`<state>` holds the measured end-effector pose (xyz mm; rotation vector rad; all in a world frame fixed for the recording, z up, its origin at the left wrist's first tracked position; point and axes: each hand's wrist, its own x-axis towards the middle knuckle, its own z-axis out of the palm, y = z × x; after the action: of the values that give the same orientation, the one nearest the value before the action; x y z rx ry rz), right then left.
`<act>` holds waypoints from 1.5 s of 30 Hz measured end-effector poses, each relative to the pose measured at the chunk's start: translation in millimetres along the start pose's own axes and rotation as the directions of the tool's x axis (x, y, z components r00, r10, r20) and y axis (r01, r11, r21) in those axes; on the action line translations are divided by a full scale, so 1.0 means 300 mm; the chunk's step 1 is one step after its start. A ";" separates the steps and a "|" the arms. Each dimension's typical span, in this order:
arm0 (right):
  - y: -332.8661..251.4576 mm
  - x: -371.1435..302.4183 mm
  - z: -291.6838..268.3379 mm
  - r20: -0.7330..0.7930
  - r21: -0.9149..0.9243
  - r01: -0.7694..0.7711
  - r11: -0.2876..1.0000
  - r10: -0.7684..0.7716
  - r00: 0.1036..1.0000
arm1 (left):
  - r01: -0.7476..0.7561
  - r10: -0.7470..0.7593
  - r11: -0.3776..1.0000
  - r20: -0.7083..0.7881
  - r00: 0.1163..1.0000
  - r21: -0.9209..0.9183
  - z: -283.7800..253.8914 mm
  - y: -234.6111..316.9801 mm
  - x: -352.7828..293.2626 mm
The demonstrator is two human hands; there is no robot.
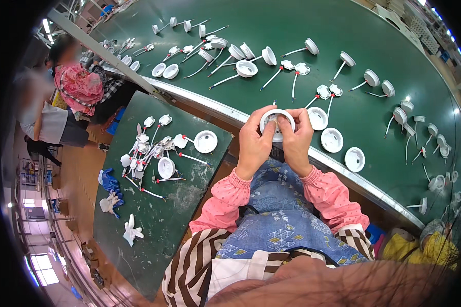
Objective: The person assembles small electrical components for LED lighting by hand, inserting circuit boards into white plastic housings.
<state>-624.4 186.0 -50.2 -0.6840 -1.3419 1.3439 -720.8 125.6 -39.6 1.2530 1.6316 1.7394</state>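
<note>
Between my two hands I hold a round white plastic cup-shaped housing [277, 113], its open side facing up, over the near edge of the long green bench. My left hand [257, 134] grips its left side, thumb pressing inside the bowl. My right hand [296, 134] closes on the right side, that thumb pressed inside too. What lies beneath the thumbs is mostly hidden. Just right of my hands lie three similar white housings, the nearest being a housing [318, 118] beside two small white wired pieces [323, 92].
The green bench [374, 38] carries many white housings with wire tails. On a side table [153, 256] at left lie a heap of wired white pieces [138, 153], a blue glove [110, 185] and a white glove [132, 230]. Two people [79, 87] sit at far left beyond a metal post.
</note>
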 end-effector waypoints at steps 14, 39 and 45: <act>0.016 0.035 0.001 0.084 -0.057 -0.066 0.996 0.071 0.994 | 0.041 -0.040 0.999 -0.141 0.989 0.004 0.008 -0.045 -0.012; 0.037 0.023 -0.006 0.292 0.230 -0.355 0.906 0.283 0.913 | 0.174 -0.223 0.918 -0.100 0.970 -0.357 -0.074 -0.054 -0.026; 0.021 0.022 0.025 0.345 0.267 -0.344 0.900 0.244 0.906 | 0.215 -0.291 0.848 -0.088 0.953 -0.484 -0.106 -0.067 -0.023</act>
<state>-634.9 191.0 -52.7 -0.4809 -1.2411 1.9326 -749.0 106.8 -57.1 0.6525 1.2670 1.9414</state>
